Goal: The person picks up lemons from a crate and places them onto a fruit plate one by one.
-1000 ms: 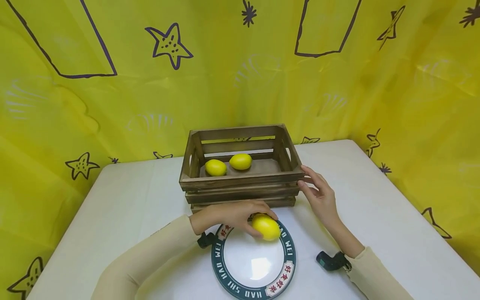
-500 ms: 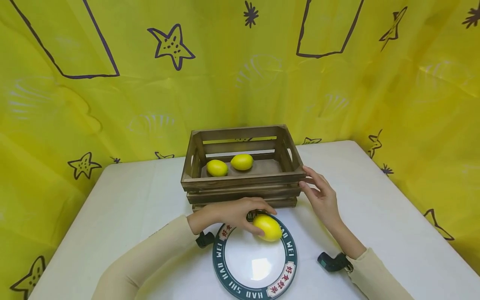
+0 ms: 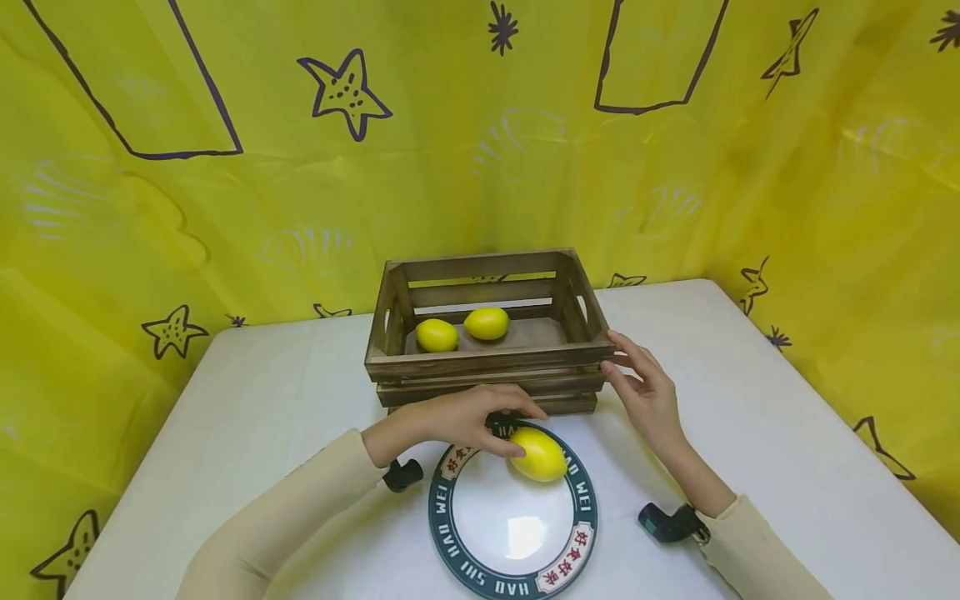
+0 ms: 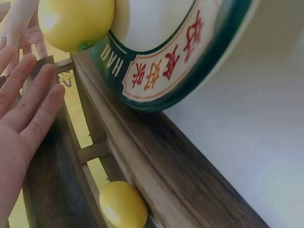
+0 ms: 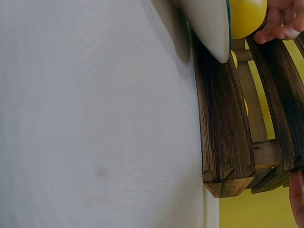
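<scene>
Lemon [image 3: 540, 455]: located on the round plate [image 3: 441, 521], toward its far right, covering part of the dark green rim in my head feed. The plate has white lettering and red characters around its border, and it sits on the white desk [image 3: 277, 400] just in front of the wooden crate [image 3: 489, 363].

Of the two hands, I find the left hand [image 3: 474, 417] beside the fruit, palm down, fingers extended and spread; my left wrist feed shows them apart from its skin, alongside the crate slats. In the head view the thumb tip meets the lemon's edge, but I cannot tell whether it touches. I record nothing pinched there.

The right hand [image 3: 651, 404] is at the crate's near right corner, thumb against the front and fingers against the side, lightly pinching that corner.

Inside the crate I count a second lemon [image 3: 437, 335] to the left and a third lemon [image 3: 487, 323] just beside it. Both forearms are in beige sleeves [image 3: 300, 492], with a black device [image 3: 667, 523] at each wrist. A yellow cloth [image 3: 420, 183] printed with starfish hangs behind.
</scene>
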A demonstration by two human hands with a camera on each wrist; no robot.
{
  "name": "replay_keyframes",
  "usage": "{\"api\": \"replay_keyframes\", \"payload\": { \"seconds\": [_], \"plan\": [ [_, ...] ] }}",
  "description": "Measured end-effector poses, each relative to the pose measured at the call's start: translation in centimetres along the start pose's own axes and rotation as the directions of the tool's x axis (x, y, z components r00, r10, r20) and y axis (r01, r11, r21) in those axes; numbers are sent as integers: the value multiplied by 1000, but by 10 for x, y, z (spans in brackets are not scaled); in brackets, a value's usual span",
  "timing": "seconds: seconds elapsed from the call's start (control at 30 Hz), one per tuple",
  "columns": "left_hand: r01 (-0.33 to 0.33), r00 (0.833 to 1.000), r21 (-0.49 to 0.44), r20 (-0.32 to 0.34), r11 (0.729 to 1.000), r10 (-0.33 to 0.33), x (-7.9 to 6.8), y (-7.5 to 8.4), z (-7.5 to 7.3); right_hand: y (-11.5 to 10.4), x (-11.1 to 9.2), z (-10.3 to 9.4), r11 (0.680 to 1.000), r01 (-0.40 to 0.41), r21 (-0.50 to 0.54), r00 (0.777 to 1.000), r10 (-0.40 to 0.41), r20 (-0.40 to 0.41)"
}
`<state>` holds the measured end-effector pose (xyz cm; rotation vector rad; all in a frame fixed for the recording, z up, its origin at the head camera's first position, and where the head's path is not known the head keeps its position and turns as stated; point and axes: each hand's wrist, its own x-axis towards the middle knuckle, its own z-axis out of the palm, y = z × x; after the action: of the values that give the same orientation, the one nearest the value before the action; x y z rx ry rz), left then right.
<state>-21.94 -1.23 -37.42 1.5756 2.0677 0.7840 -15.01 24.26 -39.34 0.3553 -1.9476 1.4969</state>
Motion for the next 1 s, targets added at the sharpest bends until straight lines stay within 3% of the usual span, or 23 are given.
{"api": "replay_keyframes", "payload": {
  "seconds": [0.47, 1.0],
  "plan": [
    [-36, 997, 5, -65, 999, 36, -12, 10, -12, 1, -1, 0, 1000, 6, -19, 1000, -6, -9],
    [-121, 989, 42, -75, 992, 124, -20, 29, -27, 1, 0, 0, 1000, 11, -24, 1000, -11, -2]
  ]
}}
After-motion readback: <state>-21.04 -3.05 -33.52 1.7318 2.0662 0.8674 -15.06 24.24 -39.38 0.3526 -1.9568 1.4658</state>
